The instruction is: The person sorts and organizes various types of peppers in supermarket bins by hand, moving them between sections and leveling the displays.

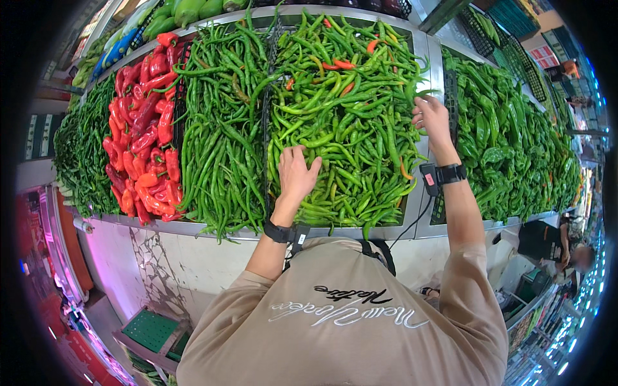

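Note:
Long green chili peppers (pixel 347 138), with a few red and orange ones among them, fill the bin in front of me. My left hand (pixel 297 172) rests on the peppers at the bin's left side, with its thumb spread from the fingers and nothing in its grip. At the bin's right edge, above the metal divider, my right hand (pixel 431 122) is curled. A green chili pepper (pixel 421 93) shows at its fingertips, seemingly pinched there. Both wrists wear black straps with small boxes.
Longer thin green peppers (pixel 222 138) lie left of a black divider, with red peppers (pixel 145 128) beyond. Wider green peppers (pixel 499 141) fill the bin on the right. A metal ledge (pixel 421 225) runs along the front. A green crate (pixel 151 331) stands low at left; another person (pixel 544 244) is at far right.

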Demonstrator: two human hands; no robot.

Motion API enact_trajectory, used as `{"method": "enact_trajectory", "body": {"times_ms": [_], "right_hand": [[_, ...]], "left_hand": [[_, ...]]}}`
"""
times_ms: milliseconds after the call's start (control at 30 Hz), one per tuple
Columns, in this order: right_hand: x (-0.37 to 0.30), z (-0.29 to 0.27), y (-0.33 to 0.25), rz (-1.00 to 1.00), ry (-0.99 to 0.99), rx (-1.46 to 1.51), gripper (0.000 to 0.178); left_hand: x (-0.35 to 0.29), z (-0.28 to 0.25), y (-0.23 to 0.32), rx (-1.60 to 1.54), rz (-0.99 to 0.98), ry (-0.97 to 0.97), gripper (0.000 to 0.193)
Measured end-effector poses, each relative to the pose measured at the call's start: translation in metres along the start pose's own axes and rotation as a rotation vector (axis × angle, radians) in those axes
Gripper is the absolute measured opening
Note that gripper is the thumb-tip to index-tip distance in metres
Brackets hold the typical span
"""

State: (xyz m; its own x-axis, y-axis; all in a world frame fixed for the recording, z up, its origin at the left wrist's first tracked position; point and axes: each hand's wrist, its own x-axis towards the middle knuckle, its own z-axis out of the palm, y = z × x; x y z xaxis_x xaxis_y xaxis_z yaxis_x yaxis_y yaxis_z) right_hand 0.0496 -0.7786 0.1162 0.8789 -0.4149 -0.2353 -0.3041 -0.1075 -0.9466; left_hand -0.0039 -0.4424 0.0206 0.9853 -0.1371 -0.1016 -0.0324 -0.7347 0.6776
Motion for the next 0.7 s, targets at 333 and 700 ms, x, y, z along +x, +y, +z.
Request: {"method": "enact_trajectory", "body": {"times_ms": [333,700], "right_hand": [[-0.017,0.017,0.076,-0.299,0.175,-0.764,0.047],[0.01,0.063,0.092,-0.215,-0.09,-0.459,0.092]], "left_hand": [[-0.008,0.022,-0.021,0.277,-0.067,0.011,0.094],[0.069,0.02,0.01,-0.268,-0.191,-0.154,0.102]]}}
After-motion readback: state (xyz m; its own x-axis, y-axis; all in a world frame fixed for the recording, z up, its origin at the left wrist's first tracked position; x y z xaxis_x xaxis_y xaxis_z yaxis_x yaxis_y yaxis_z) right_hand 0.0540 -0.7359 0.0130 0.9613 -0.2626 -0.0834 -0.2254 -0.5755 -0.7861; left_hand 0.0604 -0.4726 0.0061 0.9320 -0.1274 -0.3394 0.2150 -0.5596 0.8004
